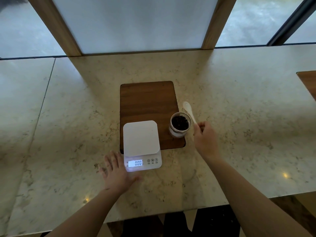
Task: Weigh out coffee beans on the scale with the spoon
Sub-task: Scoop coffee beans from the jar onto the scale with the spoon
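Note:
A white digital scale sits at the near end of a dark wooden board; its lit display reads 0.00 and its platform is bare. An open glass jar of dark coffee beans stands on the board's right near corner. Just right of the jar, my right hand pinches the handle end of a white spoon, whose bowl points away from me. My left hand lies flat on the counter, fingers spread, touching the scale's left front corner.
The marble counter extends wide on both sides, with its near edge close below my arms. A wood-framed panel and windows stand along the far edge. Another wooden board's corner shows at the far right.

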A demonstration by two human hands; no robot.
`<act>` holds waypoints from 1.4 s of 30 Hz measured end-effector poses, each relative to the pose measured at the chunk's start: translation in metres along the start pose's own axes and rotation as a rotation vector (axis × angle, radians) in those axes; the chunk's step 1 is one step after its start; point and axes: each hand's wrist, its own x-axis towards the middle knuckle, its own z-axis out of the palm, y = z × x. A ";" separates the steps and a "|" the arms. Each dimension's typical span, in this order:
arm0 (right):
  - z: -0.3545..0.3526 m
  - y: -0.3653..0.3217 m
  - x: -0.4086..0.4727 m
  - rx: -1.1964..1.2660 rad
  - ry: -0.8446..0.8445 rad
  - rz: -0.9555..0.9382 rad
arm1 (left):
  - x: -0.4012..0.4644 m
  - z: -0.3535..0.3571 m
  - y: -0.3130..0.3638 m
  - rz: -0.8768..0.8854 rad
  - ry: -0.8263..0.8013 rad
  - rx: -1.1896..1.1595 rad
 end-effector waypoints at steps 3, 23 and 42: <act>-0.012 -0.017 0.003 -0.143 0.040 -0.155 | 0.001 0.000 0.001 -0.005 0.006 0.003; -0.007 -0.015 0.019 -0.375 -0.098 -0.210 | 0.004 -0.001 -0.001 -0.021 -0.076 -0.003; 0.003 -0.011 0.032 0.232 -0.197 0.401 | 0.000 -0.002 -0.004 0.004 -0.047 -0.017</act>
